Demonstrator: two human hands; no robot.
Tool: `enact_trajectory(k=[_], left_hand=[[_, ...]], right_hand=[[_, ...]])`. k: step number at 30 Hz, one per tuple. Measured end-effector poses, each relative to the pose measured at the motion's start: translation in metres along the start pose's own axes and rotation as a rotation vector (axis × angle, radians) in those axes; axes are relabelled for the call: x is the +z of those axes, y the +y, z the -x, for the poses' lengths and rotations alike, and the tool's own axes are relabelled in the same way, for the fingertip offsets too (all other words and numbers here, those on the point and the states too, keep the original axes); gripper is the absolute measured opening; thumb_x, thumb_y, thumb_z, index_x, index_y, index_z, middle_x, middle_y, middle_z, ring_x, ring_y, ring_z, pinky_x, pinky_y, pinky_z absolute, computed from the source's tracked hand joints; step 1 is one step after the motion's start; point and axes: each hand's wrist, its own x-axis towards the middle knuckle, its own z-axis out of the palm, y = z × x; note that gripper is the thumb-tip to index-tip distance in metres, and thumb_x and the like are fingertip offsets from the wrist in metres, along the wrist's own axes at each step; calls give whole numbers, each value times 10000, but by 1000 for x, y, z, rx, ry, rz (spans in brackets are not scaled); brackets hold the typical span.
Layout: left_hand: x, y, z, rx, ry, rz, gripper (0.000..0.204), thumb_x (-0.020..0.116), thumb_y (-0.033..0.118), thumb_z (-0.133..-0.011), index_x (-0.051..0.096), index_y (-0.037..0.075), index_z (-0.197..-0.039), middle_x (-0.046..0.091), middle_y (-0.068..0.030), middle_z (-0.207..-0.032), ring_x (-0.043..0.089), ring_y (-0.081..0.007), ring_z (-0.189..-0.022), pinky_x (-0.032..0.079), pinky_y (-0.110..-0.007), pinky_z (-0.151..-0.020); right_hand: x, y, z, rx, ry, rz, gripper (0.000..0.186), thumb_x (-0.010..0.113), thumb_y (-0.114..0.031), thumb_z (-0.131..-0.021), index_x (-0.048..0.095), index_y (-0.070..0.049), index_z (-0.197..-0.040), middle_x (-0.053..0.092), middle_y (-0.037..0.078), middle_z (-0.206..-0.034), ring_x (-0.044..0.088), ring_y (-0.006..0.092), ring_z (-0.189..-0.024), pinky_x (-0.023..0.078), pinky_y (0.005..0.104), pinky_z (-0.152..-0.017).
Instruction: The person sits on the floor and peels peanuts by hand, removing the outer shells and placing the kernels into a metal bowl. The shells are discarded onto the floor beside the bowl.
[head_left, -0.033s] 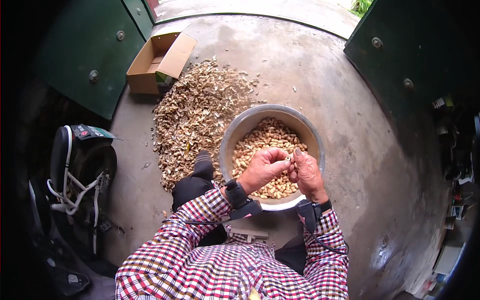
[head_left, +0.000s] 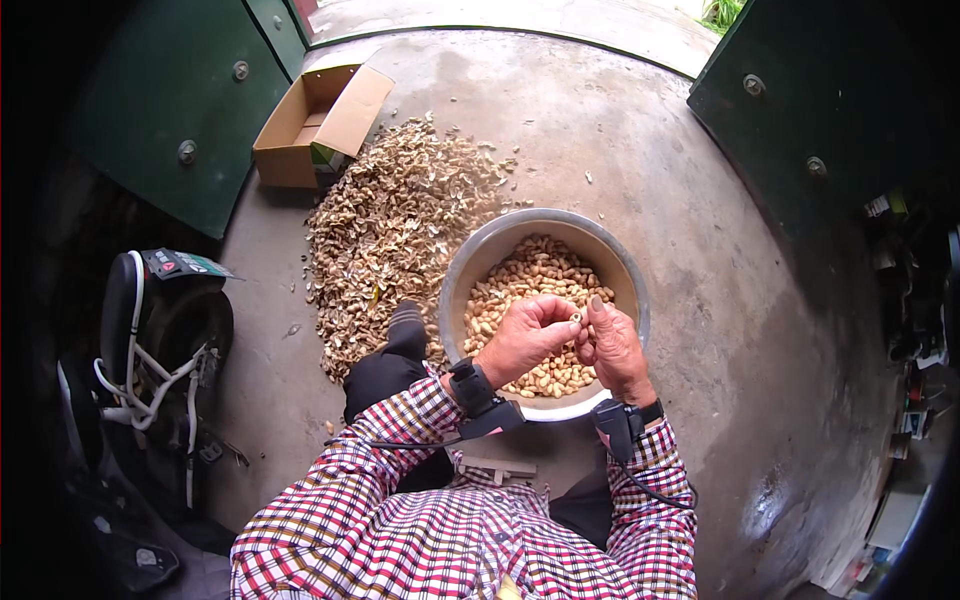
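Note:
Both my hands meet above a wide metal basin (head_left: 644,290) that holds many unshelled peanuts (head_left: 540,268). Between the fingertips of my left hand (head_left: 527,338) is a small pale peanut (head_left: 576,317), pinched by thumb and forefinger. My right hand (head_left: 614,350) is closed against it from the other side, thumb raised and fingers curled; what lies inside those curled fingers is hidden. Left of the basin, a broad heap of empty peanut shells (head_left: 390,230) spreads over the concrete floor.
An open cardboard box (head_left: 285,165) stands behind the shell heap. Green metal doors (head_left: 160,120) flank the bright doorway. At left is a black object with white tubing (head_left: 150,390); assorted items crowd the right wall. My dark-socked foot (head_left: 406,328) rests beside the basin.

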Motion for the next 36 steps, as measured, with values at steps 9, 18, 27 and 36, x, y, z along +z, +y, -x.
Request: enact_trajectory(k=[9,18,27,36], left_hand=[[0,-6,0,30,-49,134,134,583,57,-787,588,5,-910,620,-32,-779,583,-79,-704,465,-195,-630],[-5,5,-1,-33,85,40,177,590,91,-764,586,23,-927,593,-11,-748,522,-40,-586,412,-171,-508],[-39,17,6,12,227,324,143,570,96,-804,564,3,-913,593,-44,-768,551,-83,-553,455,-209,-471],[-52,33,15,55,268,371,142,560,81,-797,572,1,-913,583,-42,-818,556,-87,-670,454,-200,-549]], right_hand=[[0,1,0,54,22,-115,390,530,-438,-816,517,-55,-743,469,-17,-571,401,45,-446,292,170,-394],[-5,2,-10,105,-56,-50,213,543,-247,-846,550,-34,-845,513,-5,-620,454,56,-482,358,170,-421],[23,44,-67,68,-249,-186,346,498,-253,-861,474,17,-1078,559,79,-903,545,112,-720,460,225,-600],[-24,101,-99,50,73,975,532,605,-310,-753,469,55,-1115,578,158,-955,564,185,-879,456,270,-729]])
